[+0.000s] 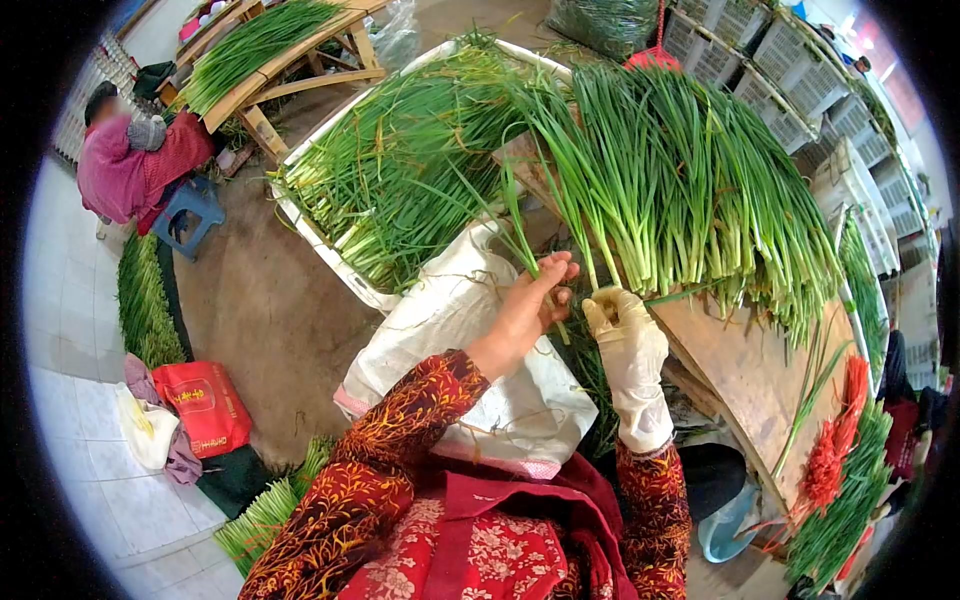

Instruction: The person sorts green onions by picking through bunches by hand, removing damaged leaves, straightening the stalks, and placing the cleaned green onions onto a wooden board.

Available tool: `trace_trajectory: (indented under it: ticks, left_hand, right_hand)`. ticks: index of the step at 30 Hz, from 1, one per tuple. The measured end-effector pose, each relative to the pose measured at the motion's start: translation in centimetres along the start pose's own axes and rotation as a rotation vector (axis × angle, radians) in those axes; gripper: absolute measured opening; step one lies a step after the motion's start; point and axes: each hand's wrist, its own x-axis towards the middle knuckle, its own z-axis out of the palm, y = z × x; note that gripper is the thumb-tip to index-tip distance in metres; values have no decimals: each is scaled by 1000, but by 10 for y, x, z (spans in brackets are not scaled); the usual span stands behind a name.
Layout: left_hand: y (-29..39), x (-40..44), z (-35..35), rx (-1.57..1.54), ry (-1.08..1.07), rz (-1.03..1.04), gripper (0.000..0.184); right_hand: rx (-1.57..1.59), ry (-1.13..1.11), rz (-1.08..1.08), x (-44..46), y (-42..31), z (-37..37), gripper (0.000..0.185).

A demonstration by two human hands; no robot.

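Observation:
My bare left hand point(533, 305) is closed around a few garlic chives point(517, 235), whose leaves rise up and whose pale ends poke out below the fingers. My right hand point(628, 345), in a pale thin glove, pinches the white end of a chive stalk point(588, 262) just to the right. Beyond it, a large heap of garlic chives point(690, 180) lies on a wooden board point(755, 350), white ends towards me. A white woven sack point(440, 330) covers my lap under both hands.
A white-rimmed crate point(330, 245) full of loose chives stands ahead left. Red ties point(838, 450) lie on the board's right side. A blue basin point(728, 530) is below. At far left a person point(140, 160) sits by a blue stool point(190, 215). Grey crates point(790, 60) are stacked at right.

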Motion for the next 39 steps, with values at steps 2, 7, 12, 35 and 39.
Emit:
trace_trajectory:
  ticks: [2, 7, 12, 35, 39]
  left_hand:
    - [0, 1, -5, 43, 8, 21, 35]
    - [0, 3, -5, 69, -17, -32, 32]
    - [7, -5, 0, 74, -60, -17, 31]
    - [24, -18, -12, 295, 102, 28, 21]
    - [77, -15, -24, 407, 385, 301, 22]
  right_hand:
    - [-156, -42, 6, 5, 7, 8, 21]
    - [-255, -111, -57, 7, 17, 20, 20]
    - [291, -407, 192, -11, -3, -3, 25]
    - [1052, -387, 240, -39, 17, -6, 16]
    - [735, -943, 489, -75, 57, -28, 18]
